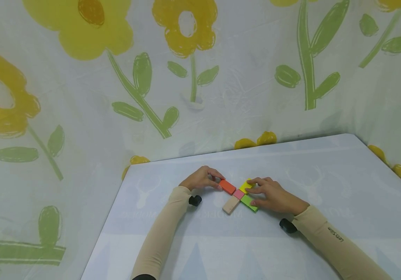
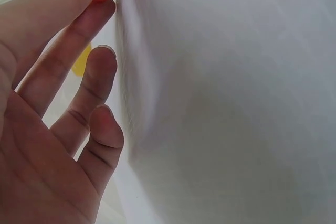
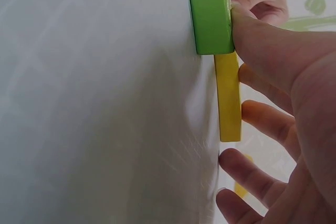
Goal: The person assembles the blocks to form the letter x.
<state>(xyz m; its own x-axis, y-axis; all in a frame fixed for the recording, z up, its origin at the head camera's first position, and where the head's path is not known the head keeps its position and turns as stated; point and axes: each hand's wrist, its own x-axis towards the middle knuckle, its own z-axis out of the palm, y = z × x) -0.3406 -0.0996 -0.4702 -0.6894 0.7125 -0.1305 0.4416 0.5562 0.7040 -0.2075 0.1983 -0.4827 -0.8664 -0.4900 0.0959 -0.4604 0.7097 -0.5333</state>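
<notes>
Five flat rectangular blocks lie in an X pattern on the table. A small pink block (image 1: 238,194) is at the middle. Around it are an orange block (image 1: 227,187), a yellow block (image 1: 246,188), a green block (image 1: 248,203) and a plain wooden block (image 1: 231,205). My left hand (image 1: 200,178) pinches the outer end of the orange block between thumb and fingers, its other fingers loosely bent in the left wrist view. With spread fingers, my right hand (image 1: 274,195) touches the yellow block, while its thumb (image 3: 262,38) rests on the green block (image 3: 212,17).
A pale printed cloth covers the table (image 1: 277,249). Behind it hangs a white backdrop (image 1: 235,85) with yellow flowers and green stems. Black devices sit at the left wrist (image 1: 195,200) and the right wrist (image 1: 288,226), by the beige sleeves.
</notes>
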